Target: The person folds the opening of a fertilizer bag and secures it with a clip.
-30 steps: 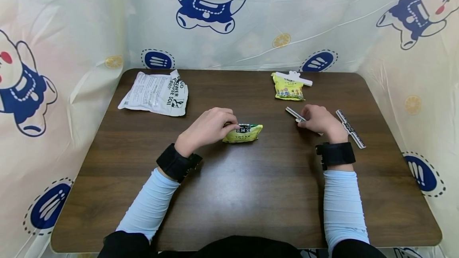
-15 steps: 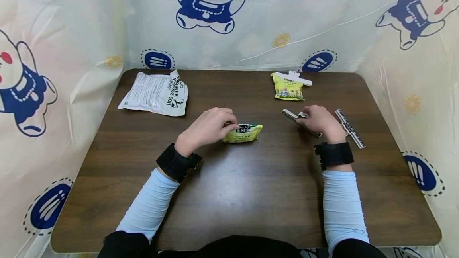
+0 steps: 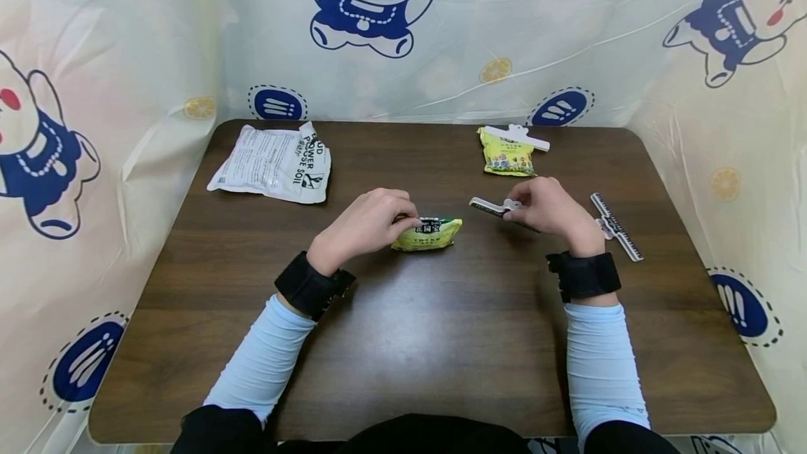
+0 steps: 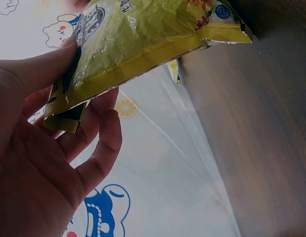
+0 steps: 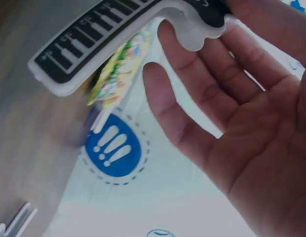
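Observation:
My left hand [image 3: 368, 221] pinches a small yellow packet [image 3: 436, 235] by its upper left edge, near the middle of the table. Up close in the left wrist view, thumb and fingers hold the packet's folded top [image 4: 68, 121], and its wrinkled body tilts away. To the right, my right hand [image 3: 547, 207] grips a bag clip [image 3: 485, 207] by its white handle, just over the table. Black-and-white piano keys are printed along the clip's bar [image 5: 86, 42] in the right wrist view. Its far end points left toward the packet.
A second piano-key clip [image 3: 618, 228] lies right of my right hand. Behind is another yellow packet [image 3: 508, 160] with a white clip [image 3: 517, 136] across its top. A white soil bag [image 3: 271, 165] lies at the back left of the brown table [image 3: 403, 342].
My right hand has lifted the clip and carried it left toward the packet, turning its printed bar into view. My left hand and the packet have stayed in place.

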`<state>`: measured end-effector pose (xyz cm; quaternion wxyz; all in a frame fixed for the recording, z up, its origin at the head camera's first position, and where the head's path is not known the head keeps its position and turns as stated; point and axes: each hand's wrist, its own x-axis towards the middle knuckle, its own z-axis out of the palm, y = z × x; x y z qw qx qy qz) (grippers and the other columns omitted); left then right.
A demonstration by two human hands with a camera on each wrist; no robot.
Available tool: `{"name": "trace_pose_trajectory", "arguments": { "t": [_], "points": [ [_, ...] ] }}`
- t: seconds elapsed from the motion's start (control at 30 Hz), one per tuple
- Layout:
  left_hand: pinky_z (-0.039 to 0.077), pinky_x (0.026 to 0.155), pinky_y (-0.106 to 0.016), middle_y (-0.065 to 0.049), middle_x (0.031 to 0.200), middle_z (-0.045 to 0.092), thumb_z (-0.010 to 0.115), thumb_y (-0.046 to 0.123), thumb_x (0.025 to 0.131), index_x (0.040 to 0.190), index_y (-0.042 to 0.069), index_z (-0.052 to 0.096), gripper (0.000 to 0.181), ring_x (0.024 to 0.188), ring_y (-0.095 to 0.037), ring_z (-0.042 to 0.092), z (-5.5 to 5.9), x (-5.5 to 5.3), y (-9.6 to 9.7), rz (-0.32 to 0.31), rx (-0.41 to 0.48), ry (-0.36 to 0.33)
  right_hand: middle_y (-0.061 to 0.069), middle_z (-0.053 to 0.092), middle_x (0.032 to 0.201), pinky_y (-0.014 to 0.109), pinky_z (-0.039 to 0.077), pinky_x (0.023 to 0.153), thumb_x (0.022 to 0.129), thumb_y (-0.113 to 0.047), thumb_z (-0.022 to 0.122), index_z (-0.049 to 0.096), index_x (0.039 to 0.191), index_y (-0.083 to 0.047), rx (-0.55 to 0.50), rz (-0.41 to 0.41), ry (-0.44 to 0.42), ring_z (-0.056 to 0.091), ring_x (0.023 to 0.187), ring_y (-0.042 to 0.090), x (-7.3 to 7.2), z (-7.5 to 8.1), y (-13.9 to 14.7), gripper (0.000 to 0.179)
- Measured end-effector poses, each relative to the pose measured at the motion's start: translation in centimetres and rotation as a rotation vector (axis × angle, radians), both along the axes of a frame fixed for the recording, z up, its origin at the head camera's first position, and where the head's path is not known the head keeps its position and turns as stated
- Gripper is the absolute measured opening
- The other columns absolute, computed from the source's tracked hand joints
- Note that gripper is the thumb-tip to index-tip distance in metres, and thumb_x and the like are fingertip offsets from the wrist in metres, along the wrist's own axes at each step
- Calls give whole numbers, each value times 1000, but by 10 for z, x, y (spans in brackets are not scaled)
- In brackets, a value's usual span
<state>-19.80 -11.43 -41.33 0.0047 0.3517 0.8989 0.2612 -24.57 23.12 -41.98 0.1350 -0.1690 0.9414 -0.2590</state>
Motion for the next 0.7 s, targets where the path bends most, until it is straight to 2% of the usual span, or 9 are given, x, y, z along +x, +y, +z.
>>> {"name": "trace_pose_trajectory", "arguments": {
  "t": [0.2, 0.7],
  "points": [
    [53, 69, -37, 0, 90, 70, 72, 19, 100, 96, 13, 80, 11, 77, -15, 61, 1, 0, 0, 7, -4, -1, 13, 77, 92, 46, 51, 74, 89, -15, 84, 80, 103, -6, -81, 38, 64, 63, 82, 29, 4, 6, -7, 18],
    [53, 69, -37, 0, 90, 70, 72, 19, 100, 96, 13, 81, 12, 77, -15, 61, 2, 1, 1, 3, -8, 1, 5, 77, 85, 40, 49, 62, 84, -9, 87, 82, 95, -12, -253, 154, 84, 59, 73, 25, 18, 19, -14, 12]
  ]
}}
